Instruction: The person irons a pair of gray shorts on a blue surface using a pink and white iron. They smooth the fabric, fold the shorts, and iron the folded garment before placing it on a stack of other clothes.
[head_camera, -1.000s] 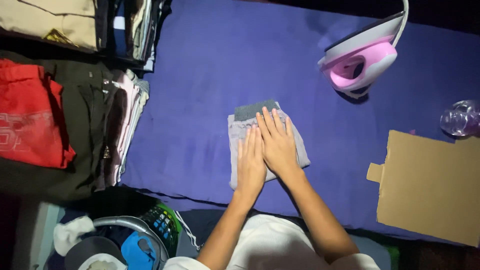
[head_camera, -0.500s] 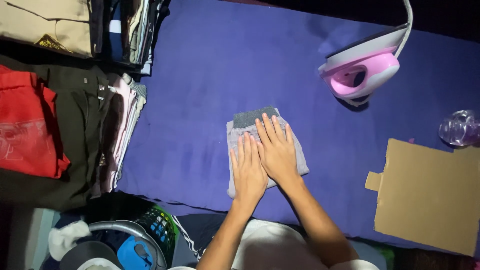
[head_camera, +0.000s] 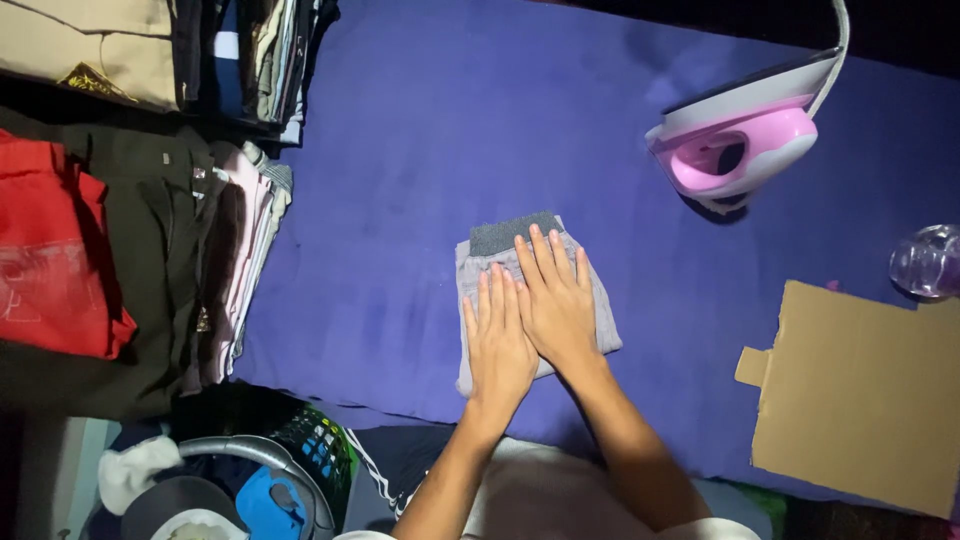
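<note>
A: What sits closest to the viewer?

B: Two bare forearms reach up from the bottom edge. To their left is a dark basket (head_camera: 310, 440) holding mixed items, too dim to name. The left hand (head_camera: 500, 345) and right hand (head_camera: 558, 300) lie side by side, touching, palms down on a small folded grey cloth (head_camera: 478, 268).

A: Are the hands gripping it?

B: No; all fingers are stretched out flat and close together; nothing is pinched or held; they only press on top of the cloth. It looks like the pressing-flat stage of folding, with the bundle already small and squared.

A: Where is the cloth?

B: It is near the front middle of a purple padded surface (head_camera: 450, 130). A darker grey band shows at its far edge, just beyond the right fingertips.

A: What would lifting it take?

B: As I judge it, fingers would have to curl under an edge; lying flat, they have no hold.

A: And farther away?

B: A flat piece of brown cardboard (head_camera: 860, 390) lies to the right, with a clear rounded object (head_camera: 928, 262) just beyond it; stacks of folded clothes (head_camera: 150, 230) line the left side, one garment red (head_camera: 50, 260); at the far right a pink and white iron (head_camera: 745, 150) rests well apart from the hands.
</note>
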